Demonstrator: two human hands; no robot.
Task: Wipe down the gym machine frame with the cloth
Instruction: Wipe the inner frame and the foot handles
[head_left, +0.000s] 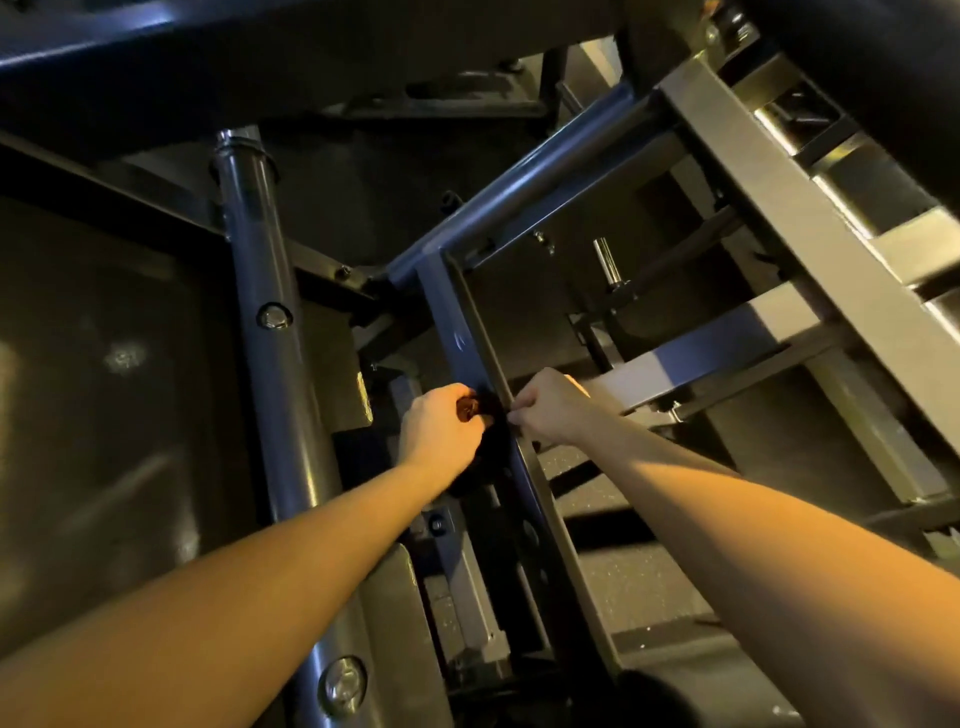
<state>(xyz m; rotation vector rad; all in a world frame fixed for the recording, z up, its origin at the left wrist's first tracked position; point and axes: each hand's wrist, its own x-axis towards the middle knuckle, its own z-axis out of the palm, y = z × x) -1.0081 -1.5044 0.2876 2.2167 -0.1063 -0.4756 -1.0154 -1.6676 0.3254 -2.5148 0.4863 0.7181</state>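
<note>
A dark metal gym machine frame fills the head view. One blue-grey bar (457, 332) runs from the upper middle down toward me. A dark cloth (493, 421) is wrapped against this bar and is hard to make out in the dim light. My left hand (441, 426) grips the cloth on the bar's left side, fingers curled. My right hand (550, 405) pinches the cloth's edge on the bar's right side. Both forearms reach in from the bottom corners.
A round grey post (265, 332) with bolts stands left of the hands. A slanted square beam (789, 244) and a pale crossbar (727, 343) lie to the right. A chrome peg (605, 260) sticks up behind. Speckled rubber floor (639, 577) shows below.
</note>
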